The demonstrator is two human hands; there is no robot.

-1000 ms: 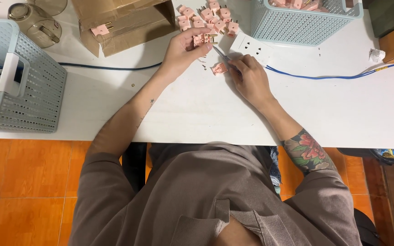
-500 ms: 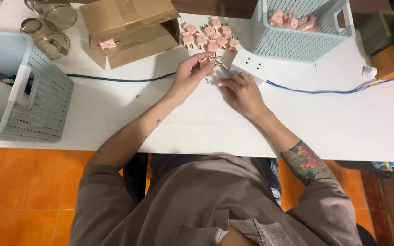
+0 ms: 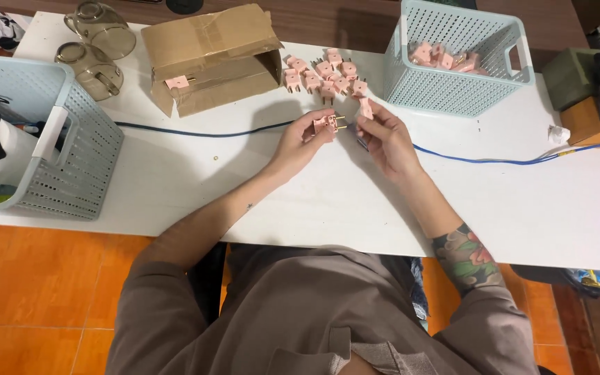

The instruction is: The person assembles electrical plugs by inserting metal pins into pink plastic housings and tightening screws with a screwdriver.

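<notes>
My left hand holds a small pink plug with two metal prongs pointing right. My right hand pinches another pink plug part between thumb and fingers, just right of the first. Both hands hover over the white table. Behind them lies a loose pile of pink plugs. A blue cable runs across the table under my hands.
A light blue basket with pink plugs stands at the back right. An open cardboard box lies at the back centre, two glass jugs left of it. Another blue basket sits at the left edge. Dark blocks at far right.
The camera view has shifted, so the table appears lower in frame. My hands have lifted slightly apart, each now holding a pink plug piece.
</notes>
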